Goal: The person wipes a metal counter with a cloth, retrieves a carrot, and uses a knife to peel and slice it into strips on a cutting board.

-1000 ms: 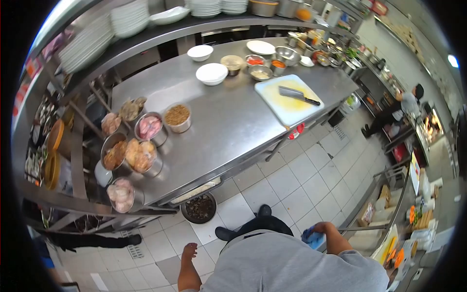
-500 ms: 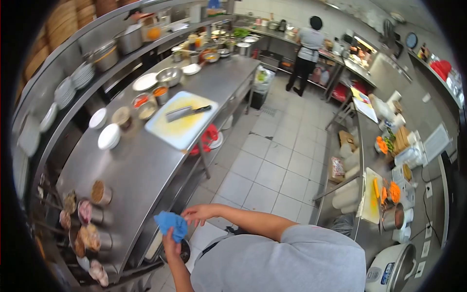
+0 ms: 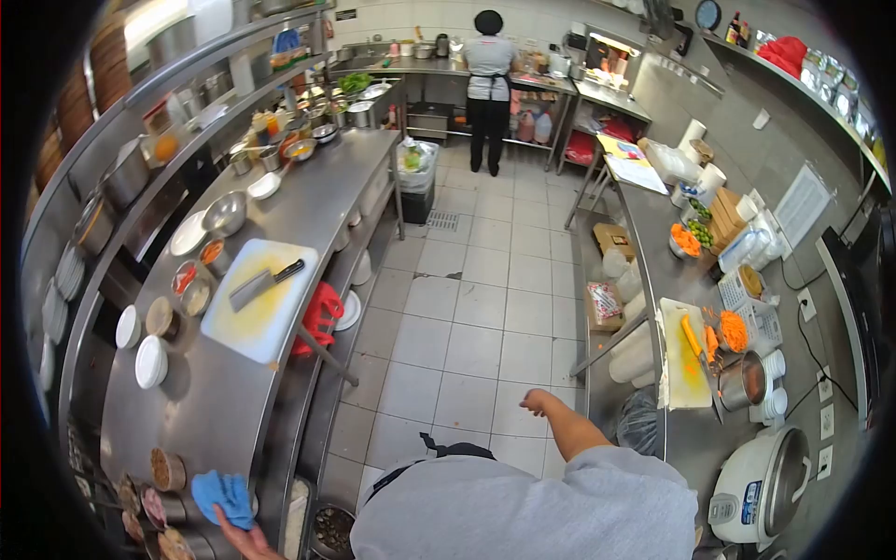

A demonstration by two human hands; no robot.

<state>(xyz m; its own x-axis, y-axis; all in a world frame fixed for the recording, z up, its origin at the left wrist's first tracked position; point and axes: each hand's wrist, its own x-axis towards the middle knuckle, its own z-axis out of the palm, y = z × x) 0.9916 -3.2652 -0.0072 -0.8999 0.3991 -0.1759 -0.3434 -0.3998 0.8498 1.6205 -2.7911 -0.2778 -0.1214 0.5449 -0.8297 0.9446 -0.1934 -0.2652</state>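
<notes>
My left hand (image 3: 245,534) is at the lower left with its fingers on a crumpled blue cloth (image 3: 224,497), over the near end of the steel table (image 3: 168,392). Close by the cloth stand metal containers of food, one with brown contents (image 3: 168,469). My right hand (image 3: 536,402) hangs over the tiled floor in the middle, away from both tables; its fingers look curled, and what they hold, if anything, is too small to tell. Farther up the table lies a cleaver (image 3: 265,285) on a yellow-stained white cutting board (image 3: 245,327).
A person (image 3: 489,79) in a black cap stands at the far counter. On the right counter are a board with a yellow-handled knife (image 3: 691,336), shredded carrot (image 3: 733,330) and a rice cooker (image 3: 747,504). A bin (image 3: 416,177) stands beyond the left table.
The view has turned right. My left hand has carried the blue cloth down and left to the table's near end. My right hand has left the cloth and moved right over the floor.
</notes>
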